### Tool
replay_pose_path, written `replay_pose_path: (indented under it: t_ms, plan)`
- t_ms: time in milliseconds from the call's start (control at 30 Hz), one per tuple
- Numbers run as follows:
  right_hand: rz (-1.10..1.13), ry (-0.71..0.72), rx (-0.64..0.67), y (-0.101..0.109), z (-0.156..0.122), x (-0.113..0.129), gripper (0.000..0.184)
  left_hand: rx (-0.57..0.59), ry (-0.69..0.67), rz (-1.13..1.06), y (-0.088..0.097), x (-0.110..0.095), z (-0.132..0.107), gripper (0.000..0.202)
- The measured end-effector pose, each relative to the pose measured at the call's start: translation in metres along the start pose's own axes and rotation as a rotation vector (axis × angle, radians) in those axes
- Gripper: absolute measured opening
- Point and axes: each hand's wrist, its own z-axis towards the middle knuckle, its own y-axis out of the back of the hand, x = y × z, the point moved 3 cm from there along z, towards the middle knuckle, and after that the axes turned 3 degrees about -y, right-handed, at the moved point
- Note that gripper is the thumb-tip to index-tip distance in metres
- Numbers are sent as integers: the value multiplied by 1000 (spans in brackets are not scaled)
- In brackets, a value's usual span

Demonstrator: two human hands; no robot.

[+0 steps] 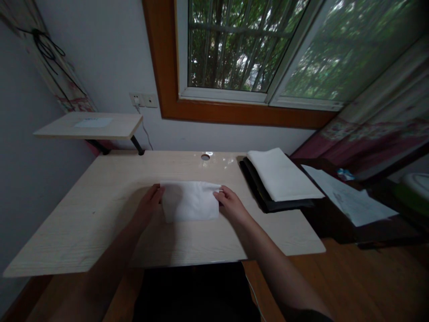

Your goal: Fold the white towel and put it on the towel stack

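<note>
Currently right hand (231,203) pinched on top-right corner of folded white rectangular cloth (190,202); left hand (149,203) fingertips at its left edge, pinch unclear. Lying flat between both hands, equally near, long axis left-right, mid pale wooden desk (83,223). Rightward: stacked white cloths on black tray (281,176). Window (234,44) behind.

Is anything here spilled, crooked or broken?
Nothing stands out. The white cloth lies flat on the desk between the left hand and right hand, and the white stack sits neatly on its dark tray.
</note>
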Motion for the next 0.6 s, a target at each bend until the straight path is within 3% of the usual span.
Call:
replay_pose_path:
  t_ms: [133,267,433,600]
  plan:
    - [-41,2,-78,-1,15,-22,60,76,109,-55,-16,34,16,74]
    - [-144,11,-8,4,11,-31,69,115,100,-30,-17,55,12,93]
    - [-132,0,98,7,1,-23,65,203,92,21,-11,53,0,89]
    - [-52,-90,96,10,-1,-25,63,207,95,62,-7,45,-4,81]
